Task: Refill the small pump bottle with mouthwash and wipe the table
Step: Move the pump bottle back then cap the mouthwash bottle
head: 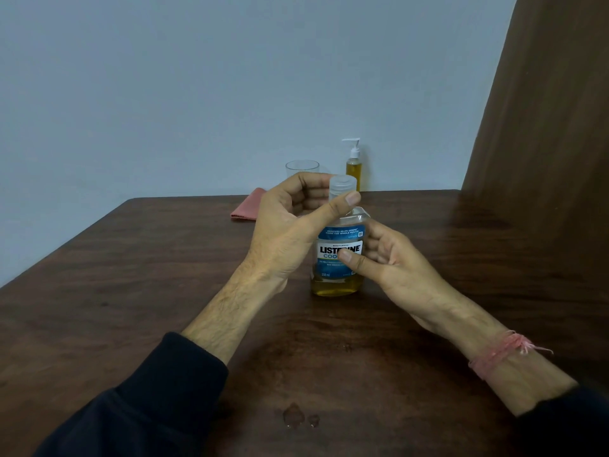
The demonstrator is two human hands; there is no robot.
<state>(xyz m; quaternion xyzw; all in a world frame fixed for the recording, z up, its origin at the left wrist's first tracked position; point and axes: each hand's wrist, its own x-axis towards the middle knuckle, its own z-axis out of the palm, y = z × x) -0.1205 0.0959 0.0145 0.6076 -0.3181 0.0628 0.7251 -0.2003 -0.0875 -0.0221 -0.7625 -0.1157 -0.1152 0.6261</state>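
A plain pale blue-grey wall (164, 77) meets a brown wooden panel (553, 103) on the right.

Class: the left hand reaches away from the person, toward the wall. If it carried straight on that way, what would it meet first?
Probably the clear glass, right behind the left hand, whose fingers grip the mouthwash bottle's cap. Depth is unclear, so the gap can't be judged.

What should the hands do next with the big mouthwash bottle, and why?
Probably twist the clear plastic cap on tight. The left hand pinches it, the right hand steadies the blue-labelled mouthwash bottle, the small pump bottle already looks full, and droplets wait for wiping.
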